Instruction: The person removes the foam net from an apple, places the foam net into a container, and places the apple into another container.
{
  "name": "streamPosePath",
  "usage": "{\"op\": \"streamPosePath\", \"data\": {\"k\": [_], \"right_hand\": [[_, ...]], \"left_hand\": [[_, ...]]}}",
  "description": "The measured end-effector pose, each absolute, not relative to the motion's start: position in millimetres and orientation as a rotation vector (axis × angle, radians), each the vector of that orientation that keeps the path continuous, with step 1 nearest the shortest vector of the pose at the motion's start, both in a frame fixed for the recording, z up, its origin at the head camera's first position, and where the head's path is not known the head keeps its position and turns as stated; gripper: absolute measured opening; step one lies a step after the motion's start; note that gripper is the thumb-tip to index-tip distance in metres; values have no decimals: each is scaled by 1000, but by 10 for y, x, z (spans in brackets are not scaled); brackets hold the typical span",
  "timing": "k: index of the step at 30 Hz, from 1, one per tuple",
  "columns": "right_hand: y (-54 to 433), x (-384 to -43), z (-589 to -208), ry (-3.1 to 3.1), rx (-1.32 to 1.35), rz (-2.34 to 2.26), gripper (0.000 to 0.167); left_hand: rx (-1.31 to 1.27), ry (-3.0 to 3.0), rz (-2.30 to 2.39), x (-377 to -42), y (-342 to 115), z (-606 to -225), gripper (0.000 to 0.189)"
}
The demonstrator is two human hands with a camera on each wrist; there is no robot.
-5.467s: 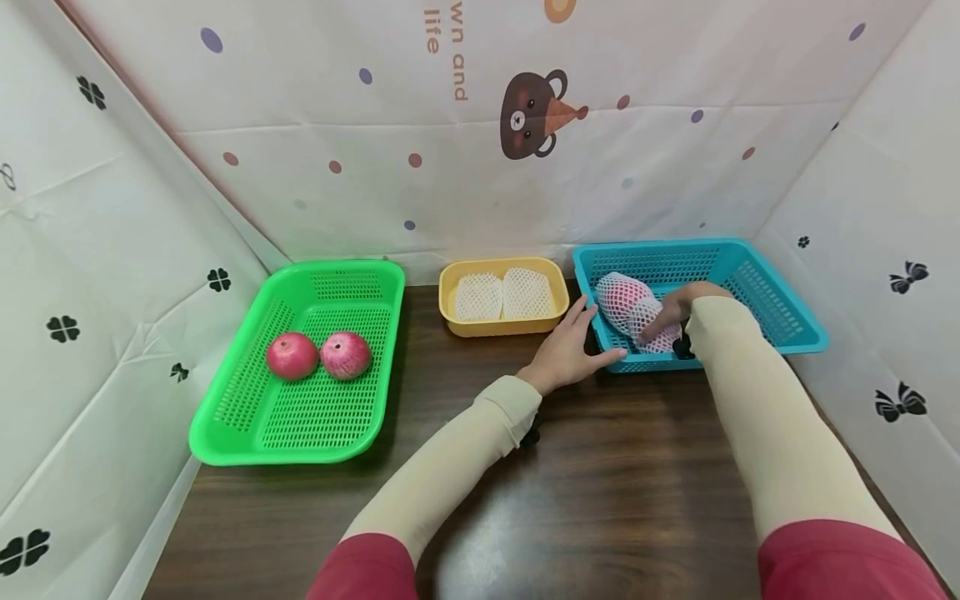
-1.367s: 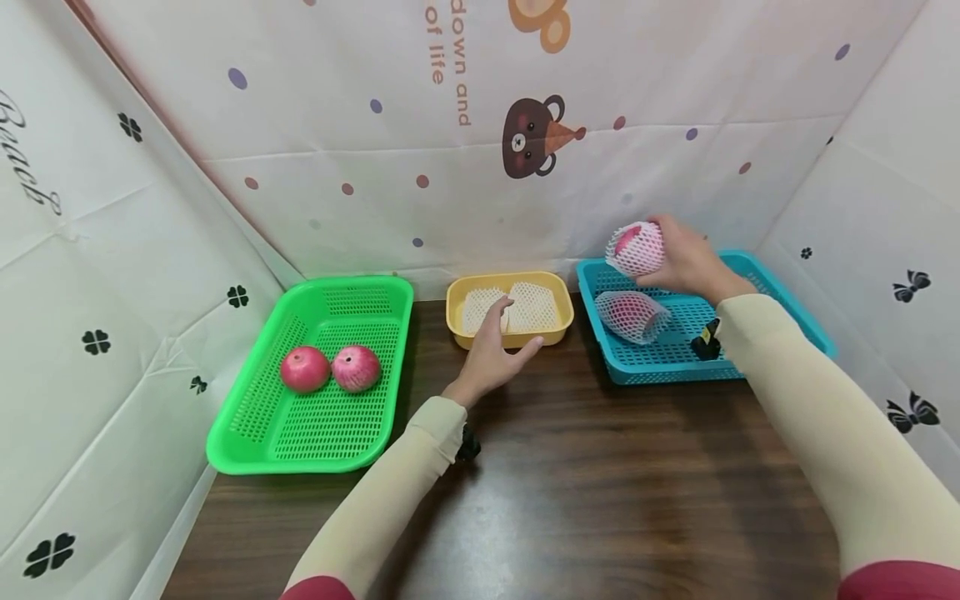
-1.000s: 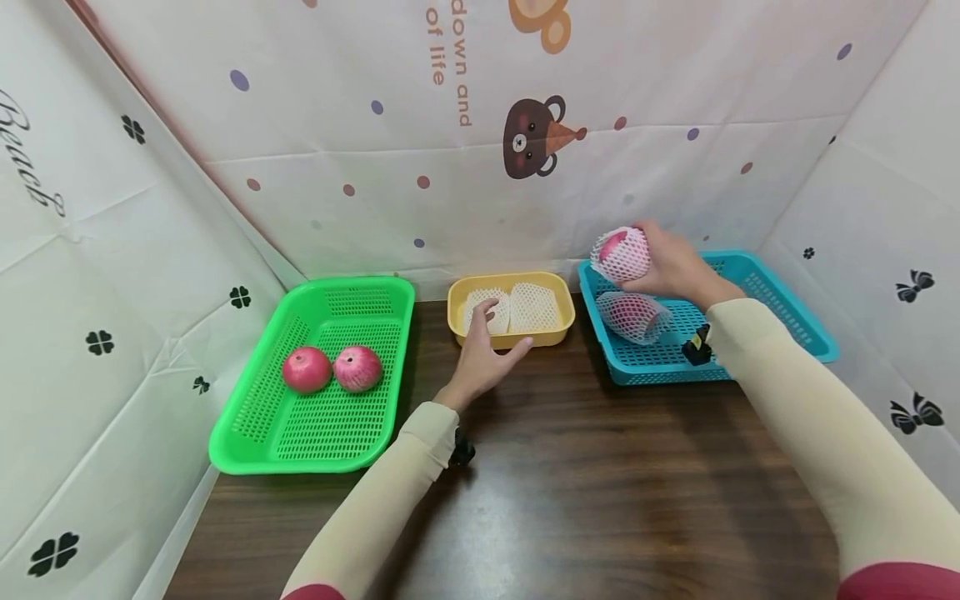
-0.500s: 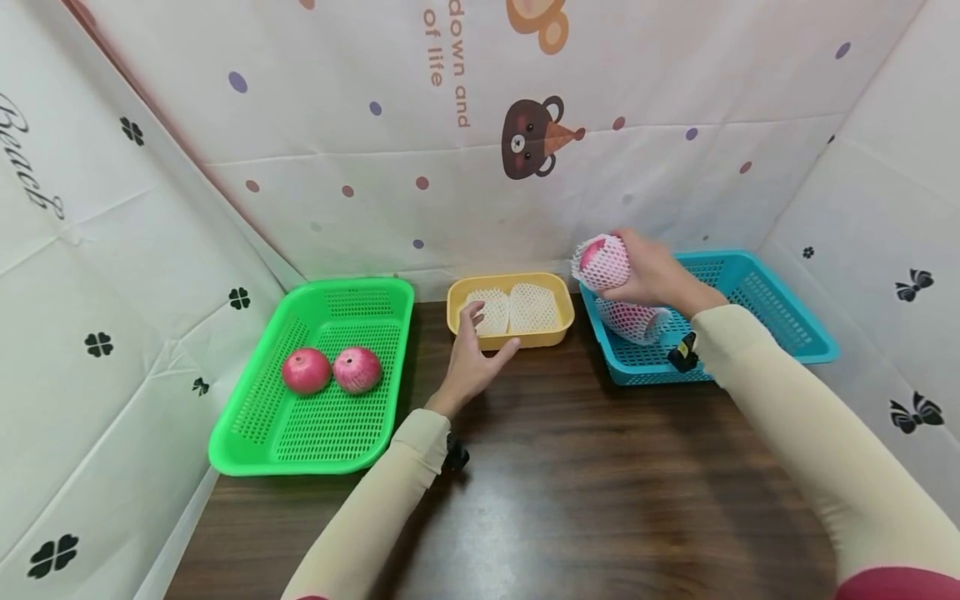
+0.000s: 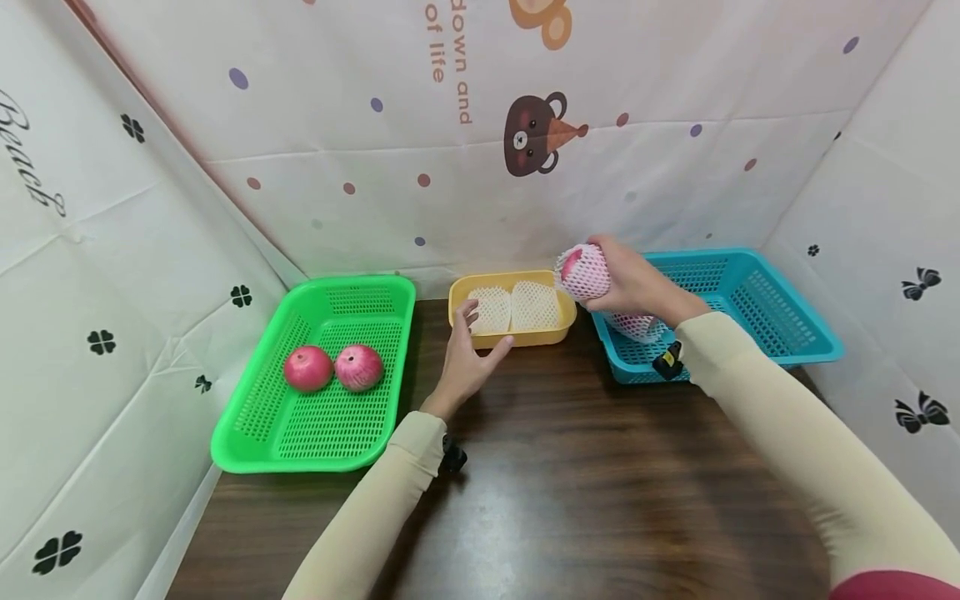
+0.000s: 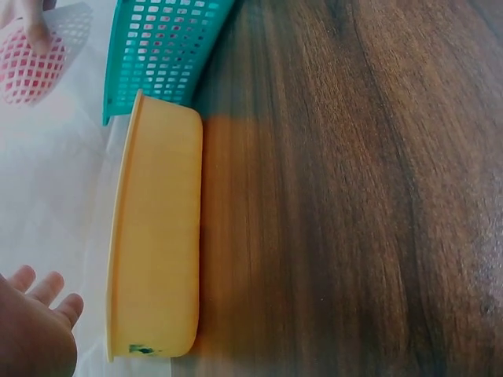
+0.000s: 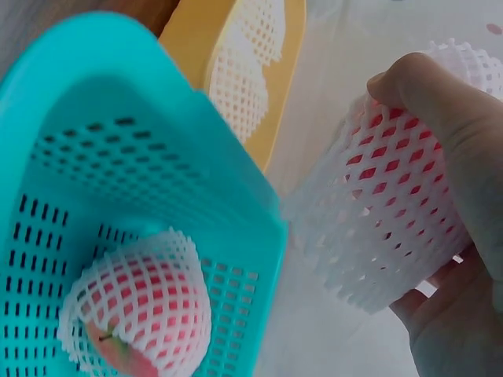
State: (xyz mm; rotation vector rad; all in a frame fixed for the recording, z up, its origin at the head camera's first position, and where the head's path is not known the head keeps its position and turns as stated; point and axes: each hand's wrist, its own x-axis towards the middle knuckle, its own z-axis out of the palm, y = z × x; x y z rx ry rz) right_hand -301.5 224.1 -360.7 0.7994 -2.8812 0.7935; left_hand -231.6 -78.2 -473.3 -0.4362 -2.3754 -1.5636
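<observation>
My right hand (image 5: 633, 279) grips an apple (image 5: 583, 273) in a white foam net sleeve, held in the air between the blue basket (image 5: 813, 342) and the yellow tub (image 5: 517, 340). In the right wrist view, thumb and fingers wrap round the net. Another netted apple (image 7: 157, 302) lies in the blue basket, partly hidden in the head view by my right hand. My left hand (image 5: 463, 367), fingers spread and holding nothing, hovers by the tub's front left corner. Two foam nets (image 5: 536, 307) lie flat in the tub.
At the left stands a green basket (image 5: 315, 462) with two bare apples (image 5: 307, 368) side by side. All containers stand on a dark wooden table (image 5: 585, 483). Printed white cloth (image 5: 337, 108) hangs behind and at both sides.
My right hand took a netted apple from the blue basket, lifted it and carried it left. My left hand let go of that basket's corner and moved left to the yellow tub.
</observation>
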Motion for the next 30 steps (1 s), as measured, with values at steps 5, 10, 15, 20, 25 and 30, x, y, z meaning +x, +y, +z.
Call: {"op": "streamPosePath", "data": {"k": [5, 10, 15, 20, 25, 30], "right_hand": [[2131, -2985, -3621, -2866, 838, 795, 97], [2018, -2958, -3655, -2853, 868, 791, 100], [1900, -2923, -3695, -2835, 901, 796, 102], [1796, -2897, -3748, -2819, 930, 780, 103], [1724, -2865, -3813, -2848, 927, 765, 106], [1671, -2821, -3873, -2868, 924, 761, 106]], "left_hand": [[-426, -2369, -1575, -2293, -805, -4733, 82], [-425, -2347, -1583, -2268, -848, -4756, 79], [-441, -2319, -1591, -2263, -904, -4795, 73], [-452, -2299, -1610, -2253, -930, -4808, 71], [-445, -2274, -1630, -2233, -942, -4813, 67], [-430, -2256, -1669, -2230, -965, -4849, 66]]}}
